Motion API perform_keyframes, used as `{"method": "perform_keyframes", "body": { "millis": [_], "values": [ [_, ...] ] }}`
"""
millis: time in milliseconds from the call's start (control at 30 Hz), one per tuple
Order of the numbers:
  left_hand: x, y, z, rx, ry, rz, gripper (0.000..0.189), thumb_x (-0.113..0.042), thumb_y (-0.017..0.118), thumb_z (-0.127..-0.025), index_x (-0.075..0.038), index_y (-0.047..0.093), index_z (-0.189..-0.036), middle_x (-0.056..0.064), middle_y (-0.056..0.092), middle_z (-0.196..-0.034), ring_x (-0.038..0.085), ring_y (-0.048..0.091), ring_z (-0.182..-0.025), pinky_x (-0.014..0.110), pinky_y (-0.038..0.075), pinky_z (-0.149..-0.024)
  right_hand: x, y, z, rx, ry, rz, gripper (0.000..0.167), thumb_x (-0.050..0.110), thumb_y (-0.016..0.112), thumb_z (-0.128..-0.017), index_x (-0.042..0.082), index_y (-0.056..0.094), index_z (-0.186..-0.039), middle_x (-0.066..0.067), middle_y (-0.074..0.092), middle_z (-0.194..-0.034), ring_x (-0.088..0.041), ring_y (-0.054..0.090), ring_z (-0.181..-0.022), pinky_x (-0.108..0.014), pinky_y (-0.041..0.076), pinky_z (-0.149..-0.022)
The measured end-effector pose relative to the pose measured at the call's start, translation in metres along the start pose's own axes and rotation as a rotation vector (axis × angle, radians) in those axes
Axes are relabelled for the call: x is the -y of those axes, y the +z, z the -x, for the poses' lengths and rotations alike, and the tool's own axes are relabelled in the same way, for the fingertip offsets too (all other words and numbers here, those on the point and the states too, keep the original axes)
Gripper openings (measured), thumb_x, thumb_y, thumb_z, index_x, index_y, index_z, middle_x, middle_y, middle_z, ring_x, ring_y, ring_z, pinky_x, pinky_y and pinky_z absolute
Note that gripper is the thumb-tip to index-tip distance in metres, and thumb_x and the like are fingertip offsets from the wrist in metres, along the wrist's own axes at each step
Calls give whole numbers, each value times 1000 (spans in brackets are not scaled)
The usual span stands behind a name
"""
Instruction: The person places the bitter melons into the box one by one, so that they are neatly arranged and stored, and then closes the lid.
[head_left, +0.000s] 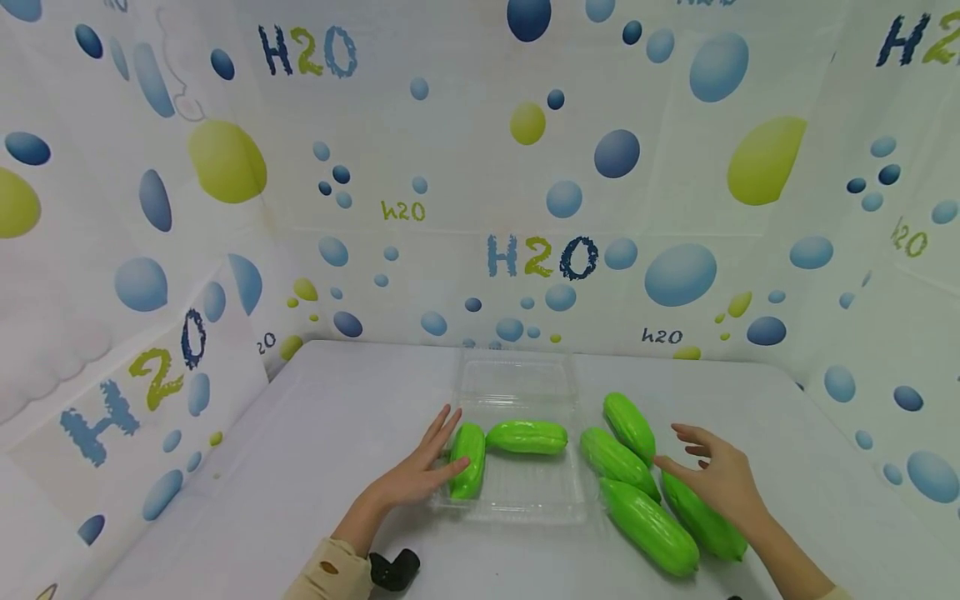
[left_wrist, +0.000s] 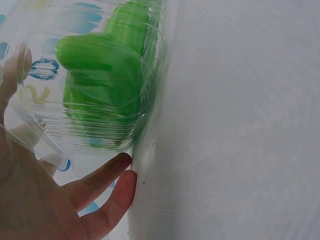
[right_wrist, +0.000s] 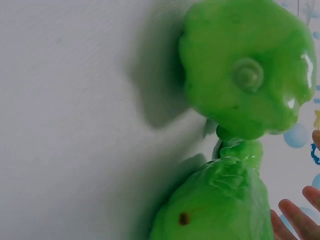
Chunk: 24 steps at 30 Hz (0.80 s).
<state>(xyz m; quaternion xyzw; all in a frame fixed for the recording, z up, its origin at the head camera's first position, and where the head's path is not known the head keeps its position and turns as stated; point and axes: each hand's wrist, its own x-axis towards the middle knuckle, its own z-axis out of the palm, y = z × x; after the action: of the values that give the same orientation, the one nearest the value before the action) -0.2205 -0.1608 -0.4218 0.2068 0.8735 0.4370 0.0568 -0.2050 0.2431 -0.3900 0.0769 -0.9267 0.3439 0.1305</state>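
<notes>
Cucumbers (head_left: 648,527), six, with clear box (head_left: 528,483)

Two inside box: one lengthwise at left wall, one crosswise towards far end. Four lying close together on white table (head_left: 360,383), right of box. Left hand (head_left: 416,473): spread wide at box's left side, contact unclear. Right hand (head_left: 720,479): empty, thumb and fingers apart, over rightmost cucumber.

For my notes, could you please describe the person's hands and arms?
The left hand and right hand are ungloved. The beige left sleeve has a small oval mark and a black object beside its cuff; the right sleeve barely shows.
</notes>
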Motion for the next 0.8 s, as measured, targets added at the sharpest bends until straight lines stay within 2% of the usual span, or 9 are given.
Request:
{"method": "perform_keyframes", "body": {
  "millis": [333, 567, 800],
  "values": [
    [1, 0, -1, 0, 1, -4, 76, -34, 53, -92, -13, 7, -148, 13, -8, -152, 35, -3, -137, 63, 15, -100, -10, -4, 9, 77, 51, 29, 60, 35, 71, -79, -2, 53, -123, -29, 55, -117, -47, 54, -100, -49, 49, -74],
    [3, 1, -1, 0, 3, -2, 75, -34, 53, -92, -13, 7, -148, 12, -8, -152, 36, -2, -137, 64, 16, -100, -18, -4, 12, 137, 84, 60, 67, 38, 70, -78, -5, 49, -125, -32, 52, -117, -48, 55, -99, -50, 48, -76],
    [2, 1, 0, -5, 2, -8, 75, -34, 53, -92, -13, 7, -148, 12, -8, -152, 36, -2, -137, 64, 16, -100, -19, -5, 13, 231, 138, 94, 76, 44, 69, -78, -6, 43, -129, -35, 48, -120, -48, 55, -96, -50, 48, -76]
  ]
}}
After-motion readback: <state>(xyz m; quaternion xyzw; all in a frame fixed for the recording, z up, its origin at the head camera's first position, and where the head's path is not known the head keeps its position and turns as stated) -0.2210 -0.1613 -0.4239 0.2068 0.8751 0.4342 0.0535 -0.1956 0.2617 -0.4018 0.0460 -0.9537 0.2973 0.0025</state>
